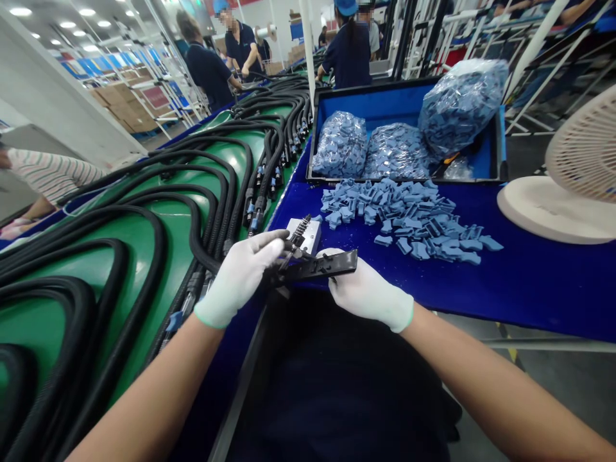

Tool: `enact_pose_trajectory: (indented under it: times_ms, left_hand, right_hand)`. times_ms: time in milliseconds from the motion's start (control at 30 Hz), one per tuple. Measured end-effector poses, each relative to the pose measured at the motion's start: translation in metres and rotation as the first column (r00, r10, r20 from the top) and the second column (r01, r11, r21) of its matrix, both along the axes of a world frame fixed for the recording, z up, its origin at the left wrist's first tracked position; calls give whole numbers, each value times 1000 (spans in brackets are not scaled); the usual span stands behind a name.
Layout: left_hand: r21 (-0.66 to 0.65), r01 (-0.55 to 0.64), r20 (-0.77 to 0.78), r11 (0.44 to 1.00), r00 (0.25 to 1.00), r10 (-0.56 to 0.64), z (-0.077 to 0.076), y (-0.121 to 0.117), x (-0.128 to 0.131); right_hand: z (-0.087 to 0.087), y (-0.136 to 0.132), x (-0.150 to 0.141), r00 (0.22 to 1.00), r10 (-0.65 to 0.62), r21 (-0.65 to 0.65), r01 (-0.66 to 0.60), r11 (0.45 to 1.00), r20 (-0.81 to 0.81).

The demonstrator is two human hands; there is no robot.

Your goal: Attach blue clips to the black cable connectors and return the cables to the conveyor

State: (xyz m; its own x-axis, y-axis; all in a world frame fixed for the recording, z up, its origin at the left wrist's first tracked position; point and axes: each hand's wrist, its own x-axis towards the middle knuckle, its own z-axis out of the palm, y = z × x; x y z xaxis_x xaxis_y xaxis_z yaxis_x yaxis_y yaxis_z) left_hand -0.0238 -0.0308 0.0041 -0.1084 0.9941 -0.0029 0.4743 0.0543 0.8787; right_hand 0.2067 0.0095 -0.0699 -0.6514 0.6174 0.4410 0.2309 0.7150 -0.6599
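Note:
In front of my body, a long black plastic part [332, 264] is held between both hands, tilted slightly up to the right. My left hand [240, 276], in a white glove, is closed at its left end, with fingers and thumb partly hidden. My right hand [368, 289], gloved too, grips the part from below and behind near its right end. Just beyond my fingers, a white block [312, 232] lies on the blue table. A dark, ribbed, spring-like piece [301, 229] shows in front of the block; I cannot tell whether it joins the black part.
Small blue plastic pieces [404, 218] lie in a loose pile. Behind them, a blue bin [385, 102] holds bags of similar pieces. A fan [543, 208] stands at the right. Black hoses [192, 199] cover the green conveyor [180, 247] at left. Several people work farther back.

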Motion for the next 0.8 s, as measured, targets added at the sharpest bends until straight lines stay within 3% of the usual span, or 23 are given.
enact_pose_trajectory:
  times_ms: [67, 167, 233, 267, 333, 400, 500, 633, 800]
  left_hand:
    - [-72, 155, 178, 985, 974, -140, -2, 16, -5]
    - [-92, 388, 508, 917, 810, -292, -13, 41, -9]
    - [-61, 424, 613, 904, 731, -301, -17, 52, -9]
    - [-56, 413, 609, 909, 736, -296, -17, 54, -9]
    - [-77, 357, 473, 931, 835, -281, -11, 54, -7]
    - [-76, 269, 182, 960, 950, -252, 2, 48, -5]
    - [-10, 180, -194, 984, 965, -179, 19, 37, 1]
    - [20, 133, -283, 991, 951, -122, 26, 34, 9]
    - [-4, 127, -259, 992, 958, -123, 23, 40, 18]
  right_hand:
    - [4, 0, 0, 1000, -6, -55, 4, 998, -24]
    - [13, -1, 0, 999, -35, -146, 34, 989, -6]
    - [21, -1, 1, 999, -42, -208, 44, 977, 17]
    - [24, -1, 3, 999, -38, -241, 43, 970, 25]
    - [27, 0, 6, 999, -22, -300, 30, 954, 31]
    - [24, 3, 8, 999, 4, -341, 8, 940, 33]
    - [7, 12, 3, 999, -2, -296, 16, 955, 44]
    - [-15, 24, -12, 984, -106, -152, 128, 980, 144]
    - [-9, 24, -4, 944, -158, -41, 178, 983, 290]
